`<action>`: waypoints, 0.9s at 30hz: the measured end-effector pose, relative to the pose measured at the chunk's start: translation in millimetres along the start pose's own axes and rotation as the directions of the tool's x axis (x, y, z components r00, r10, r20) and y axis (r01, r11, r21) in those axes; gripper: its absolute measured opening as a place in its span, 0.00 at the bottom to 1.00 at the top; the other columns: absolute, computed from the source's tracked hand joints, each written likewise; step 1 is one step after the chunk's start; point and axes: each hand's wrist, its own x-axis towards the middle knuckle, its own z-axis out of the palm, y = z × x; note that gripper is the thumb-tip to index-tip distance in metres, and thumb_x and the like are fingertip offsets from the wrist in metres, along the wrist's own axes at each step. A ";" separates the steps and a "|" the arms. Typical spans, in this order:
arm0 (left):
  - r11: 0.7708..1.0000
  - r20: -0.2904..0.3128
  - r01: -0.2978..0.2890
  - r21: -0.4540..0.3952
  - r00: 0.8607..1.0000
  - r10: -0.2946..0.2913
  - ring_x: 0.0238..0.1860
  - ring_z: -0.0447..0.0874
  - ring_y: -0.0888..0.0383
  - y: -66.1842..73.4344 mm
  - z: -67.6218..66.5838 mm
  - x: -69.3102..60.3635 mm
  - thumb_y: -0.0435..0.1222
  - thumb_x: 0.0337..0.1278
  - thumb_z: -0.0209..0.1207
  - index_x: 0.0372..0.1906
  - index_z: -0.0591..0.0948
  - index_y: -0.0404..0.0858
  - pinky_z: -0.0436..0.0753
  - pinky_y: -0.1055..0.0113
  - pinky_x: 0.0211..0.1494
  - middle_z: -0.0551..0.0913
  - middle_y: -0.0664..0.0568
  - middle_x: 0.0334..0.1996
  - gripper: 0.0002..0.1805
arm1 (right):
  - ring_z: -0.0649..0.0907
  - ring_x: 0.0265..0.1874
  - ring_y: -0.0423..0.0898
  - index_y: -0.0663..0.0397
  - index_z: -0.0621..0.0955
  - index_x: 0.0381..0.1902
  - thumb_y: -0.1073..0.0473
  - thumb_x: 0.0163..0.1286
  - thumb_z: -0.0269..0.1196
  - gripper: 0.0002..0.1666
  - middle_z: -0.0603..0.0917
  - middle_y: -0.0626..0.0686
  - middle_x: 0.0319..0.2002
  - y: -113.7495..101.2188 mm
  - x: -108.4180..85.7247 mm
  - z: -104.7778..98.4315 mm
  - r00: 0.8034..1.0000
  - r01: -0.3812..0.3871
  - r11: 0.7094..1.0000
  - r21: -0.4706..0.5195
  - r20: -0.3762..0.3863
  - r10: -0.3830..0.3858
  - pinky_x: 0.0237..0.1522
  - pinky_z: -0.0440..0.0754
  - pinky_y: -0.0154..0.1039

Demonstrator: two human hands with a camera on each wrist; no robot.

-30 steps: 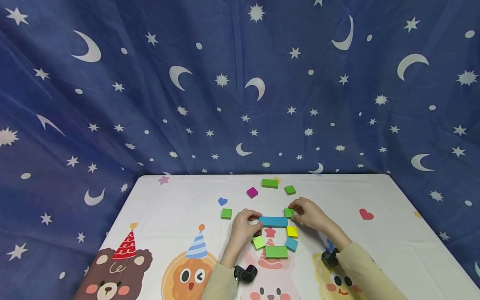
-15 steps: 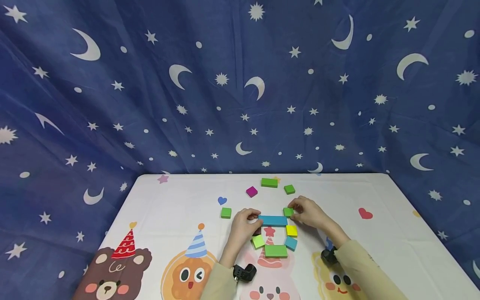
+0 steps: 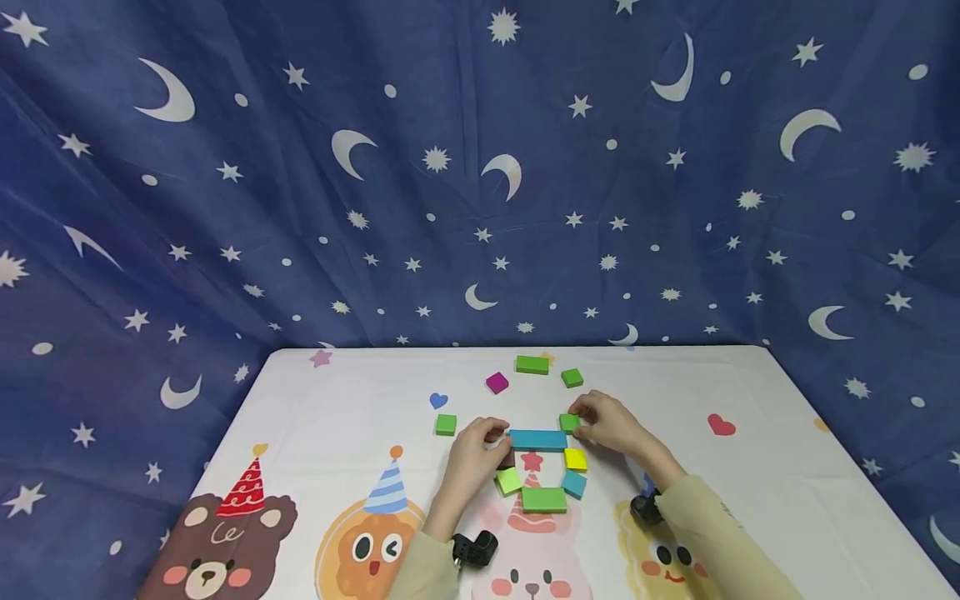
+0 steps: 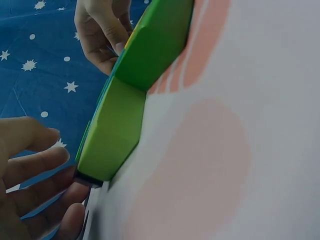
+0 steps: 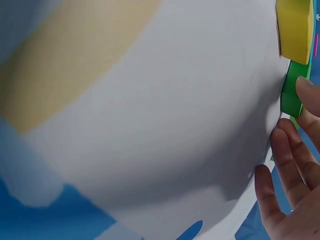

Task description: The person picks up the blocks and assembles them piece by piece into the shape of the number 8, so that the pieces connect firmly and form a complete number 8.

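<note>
The left hand [image 3: 472, 462] is at the left end of a long blue block [image 3: 537, 441], its fingertips by that end and beside a dark brown block [image 3: 507, 460]. In the left wrist view the fingers of the left hand [image 4: 37, 182] are loosely bent and spread near the row of blocks. At the blue block's right end, the right hand [image 3: 617, 427] pinches a small green block [image 3: 569, 423] between thumb and finger. The right wrist view shows the thumb of the right hand [image 5: 295, 195] against the green block [image 5: 293, 90].
Light green [image 3: 509, 481], wide green [image 3: 544, 500], small blue [image 3: 573, 484] and yellow [image 3: 575, 459] blocks curve below the long blue one. Farther back lie magenta [image 3: 497, 382], long green [image 3: 532, 365] and small green [image 3: 572, 377] blocks; another green block [image 3: 446, 425] is left of the left hand.
The head view has shifted slightly, so everything appears a little farther left. Both hands and the blocks keep nearly the same places on the table.
</note>
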 end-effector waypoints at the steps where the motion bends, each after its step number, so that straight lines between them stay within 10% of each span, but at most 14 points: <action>1: 1.000 -0.004 -0.001 0.005 1.000 0.001 0.41 0.82 0.56 -0.1 -1.4 -0.9 0.38 0.57 0.62 0.46 0.84 0.41 0.79 0.64 0.46 0.84 0.51 0.39 0.12 | 0.73 0.35 0.46 0.54 0.83 0.39 0.66 0.53 0.70 0.14 0.78 0.50 0.35 0.0 0.4 0.4 1.000 -0.003 1.000 0.000 -0.001 0.003 0.43 0.74 0.42; 27: 0.976 -0.162 -0.065 0.210 0.982 0.100 0.44 0.81 0.52 -25.1 -63.0 10.6 0.34 0.54 0.63 0.47 0.84 0.40 0.79 0.60 0.45 0.83 0.48 0.41 0.13 | 0.74 0.36 0.46 0.53 0.82 0.38 0.65 0.53 0.70 0.13 0.78 0.49 0.35 -2.8 3.4 0.7 0.998 -0.059 0.998 -0.009 0.008 0.059 0.44 0.75 0.42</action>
